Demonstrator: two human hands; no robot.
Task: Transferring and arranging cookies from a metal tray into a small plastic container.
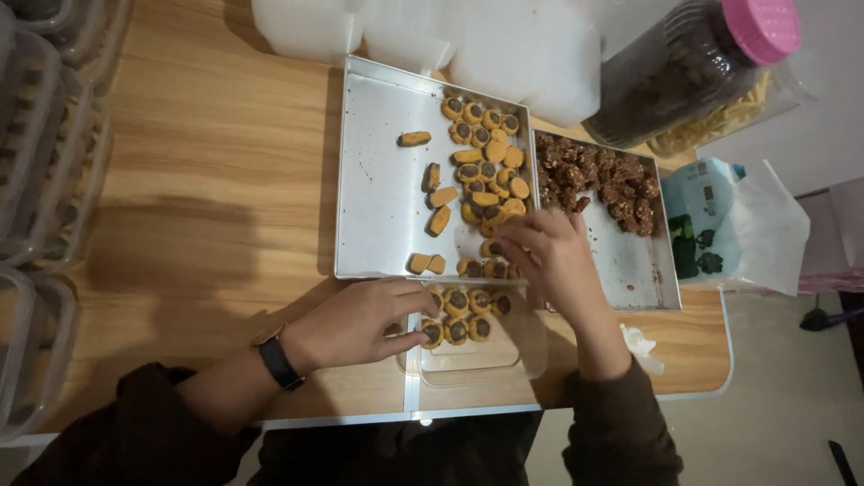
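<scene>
The left hand point(360, 322), with a dark watch at the wrist, rested on the near edge of the wooden counter point(216, 216), thumb and forefinger closed on one round orange biscuit with a dark centre point(433, 333) at the left end of the clear shallow plastic container point(477, 346). The right hand point(551, 256) hovered over the near right corner of the large rectangular metal tray point(382, 189), fingers curled downward toward the biscuits lying there; whether it pinched one could not be determined, as the fingertips hid the contact.

Two rows of biscuits lay in the far half of the container; the near half was bare. The remaining biscuits were heaped along the right side of the large tray, with a few strays to the left. A second metal tray point(643, 270) of dark brown clusters sat just to the right, touching the first. A dark-filled jar with a pink lid point(693, 63) lay tilted at the far right.

Risks: the container sat at the near counter edge, so a push from either hand could slide it off. The right forearm crossed above it and could disturb the rows. Excess pinch force could crumble a biscuit.
</scene>
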